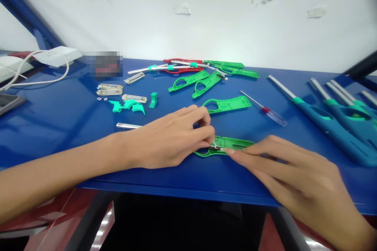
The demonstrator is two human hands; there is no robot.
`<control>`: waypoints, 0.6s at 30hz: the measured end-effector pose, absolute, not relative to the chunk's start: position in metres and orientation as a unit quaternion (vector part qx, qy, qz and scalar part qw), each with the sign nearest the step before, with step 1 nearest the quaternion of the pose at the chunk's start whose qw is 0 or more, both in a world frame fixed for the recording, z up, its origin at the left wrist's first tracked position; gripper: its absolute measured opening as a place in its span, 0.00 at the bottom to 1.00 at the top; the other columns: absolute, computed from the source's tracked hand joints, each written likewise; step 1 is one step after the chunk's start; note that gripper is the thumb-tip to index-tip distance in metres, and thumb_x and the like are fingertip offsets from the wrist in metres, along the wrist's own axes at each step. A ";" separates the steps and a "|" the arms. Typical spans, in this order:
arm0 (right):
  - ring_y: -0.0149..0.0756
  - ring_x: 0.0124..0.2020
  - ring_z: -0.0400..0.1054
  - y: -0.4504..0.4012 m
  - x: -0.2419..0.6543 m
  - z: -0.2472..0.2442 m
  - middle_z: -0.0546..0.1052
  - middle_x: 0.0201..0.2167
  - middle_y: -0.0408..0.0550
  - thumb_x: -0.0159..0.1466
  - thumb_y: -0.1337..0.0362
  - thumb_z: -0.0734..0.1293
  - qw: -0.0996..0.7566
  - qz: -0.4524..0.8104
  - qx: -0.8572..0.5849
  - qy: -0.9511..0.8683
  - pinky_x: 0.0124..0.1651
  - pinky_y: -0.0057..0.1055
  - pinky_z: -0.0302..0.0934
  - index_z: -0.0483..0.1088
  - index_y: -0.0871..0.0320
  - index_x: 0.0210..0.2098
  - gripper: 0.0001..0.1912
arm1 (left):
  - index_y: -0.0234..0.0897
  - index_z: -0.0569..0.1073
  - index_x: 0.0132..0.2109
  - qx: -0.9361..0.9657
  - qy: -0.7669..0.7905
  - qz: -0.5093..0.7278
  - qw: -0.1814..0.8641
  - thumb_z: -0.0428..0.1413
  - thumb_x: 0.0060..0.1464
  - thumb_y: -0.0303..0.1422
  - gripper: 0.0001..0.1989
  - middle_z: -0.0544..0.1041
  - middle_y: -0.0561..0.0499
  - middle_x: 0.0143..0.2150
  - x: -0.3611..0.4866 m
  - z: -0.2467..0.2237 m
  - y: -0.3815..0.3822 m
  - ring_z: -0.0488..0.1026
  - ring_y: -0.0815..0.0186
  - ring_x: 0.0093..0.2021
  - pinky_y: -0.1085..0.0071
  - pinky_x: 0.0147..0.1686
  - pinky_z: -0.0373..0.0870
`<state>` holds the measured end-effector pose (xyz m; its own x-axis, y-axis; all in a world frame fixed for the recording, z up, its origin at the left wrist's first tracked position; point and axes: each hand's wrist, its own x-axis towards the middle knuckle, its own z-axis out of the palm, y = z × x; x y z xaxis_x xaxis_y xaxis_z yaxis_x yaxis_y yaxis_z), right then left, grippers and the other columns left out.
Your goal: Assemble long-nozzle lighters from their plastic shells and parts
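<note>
On the blue table in front of me lies a green lighter casing half (232, 141), its hollow side up. A small black igniter (215, 148) with a thin white wire (216, 144) sits at the casing's middle. My left hand (173, 137) is closed in a pinch at the wire, over the casing's loop end. My right hand (294, 172) reaches in from the right, its fingertips pressed together at the igniter's light-coloured end. Just behind is another green casing half (235, 104). A metal lighter tube (127, 126) is partly hidden behind my left forearm.
Teal triggers (129, 104) and clear fuel tanks (109, 91) lie at left. Further back are green casing halves (207, 84), red casing parts (184, 70) and metal tubes. A screwdriver (275, 116) and several blue lighters (330, 125) lie to the right. A white cable (66, 68) runs at far left.
</note>
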<state>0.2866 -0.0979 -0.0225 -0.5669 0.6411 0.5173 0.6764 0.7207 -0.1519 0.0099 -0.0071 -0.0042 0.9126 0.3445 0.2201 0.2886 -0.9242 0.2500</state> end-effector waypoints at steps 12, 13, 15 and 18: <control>0.31 0.42 0.78 -0.100 0.290 -0.026 0.84 0.47 0.41 0.77 0.68 0.64 0.277 -0.024 -0.378 -0.883 0.42 0.29 0.72 0.77 0.53 0.55 0.13 | 0.35 0.77 0.46 0.963 0.158 0.150 0.161 0.49 0.74 0.27 0.11 0.72 0.43 0.50 0.008 0.001 -0.006 0.70 0.59 0.50 0.64 0.52 0.70; 0.32 0.42 0.78 -0.100 0.290 -0.025 0.84 0.46 0.41 0.77 0.68 0.64 0.276 -0.025 -0.378 -0.883 0.42 0.30 0.72 0.78 0.53 0.55 0.13 | 0.35 0.77 0.46 0.962 0.157 0.148 0.167 0.49 0.74 0.27 0.11 0.72 0.43 0.50 0.007 0.002 -0.005 0.70 0.59 0.50 0.64 0.53 0.70; 0.32 0.41 0.78 -0.100 0.290 -0.025 0.84 0.46 0.42 0.77 0.68 0.64 0.275 -0.026 -0.381 -0.882 0.40 0.30 0.73 0.78 0.53 0.55 0.13 | 0.35 0.78 0.46 0.960 0.156 0.144 0.180 0.50 0.73 0.26 0.11 0.72 0.44 0.51 0.006 0.003 -0.004 0.71 0.60 0.50 0.64 0.53 0.69; 0.32 0.41 0.79 -0.100 0.290 -0.025 0.84 0.46 0.42 0.77 0.67 0.64 0.275 -0.019 -0.380 -0.883 0.40 0.29 0.73 0.78 0.52 0.55 0.13 | 0.34 0.79 0.47 0.959 0.154 0.145 0.188 0.51 0.73 0.25 0.11 0.73 0.44 0.52 0.005 0.005 -0.002 0.72 0.61 0.50 0.66 0.51 0.70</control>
